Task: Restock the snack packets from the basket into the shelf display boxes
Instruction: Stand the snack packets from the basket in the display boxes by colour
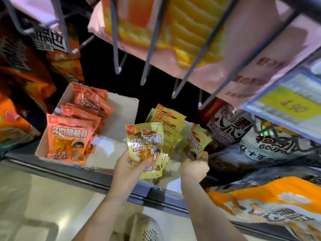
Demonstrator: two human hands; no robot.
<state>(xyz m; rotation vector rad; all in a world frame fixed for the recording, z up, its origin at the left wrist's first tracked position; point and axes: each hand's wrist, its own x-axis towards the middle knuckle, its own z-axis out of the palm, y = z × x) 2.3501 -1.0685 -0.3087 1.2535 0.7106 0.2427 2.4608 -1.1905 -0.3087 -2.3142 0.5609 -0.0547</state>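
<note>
1. Several orange snack packets stand in a white display box at the left of the shelf.
2. Left hand pinches a yellow snack packet upright, thumb across its front, before a row of yellow packets.
3. Right hand, fingers curled, grips a tilted yellow packet by its lower edge.
4. Large black-and-white bags lie rightmost.

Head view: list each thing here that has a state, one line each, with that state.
Left hand: grips a yellow packet, upright.
Right hand: grips a tilted yellow packet.
Yellow display box: open, packets standing inside.
Orange display box: open, partly filled with orange packets.
</note>
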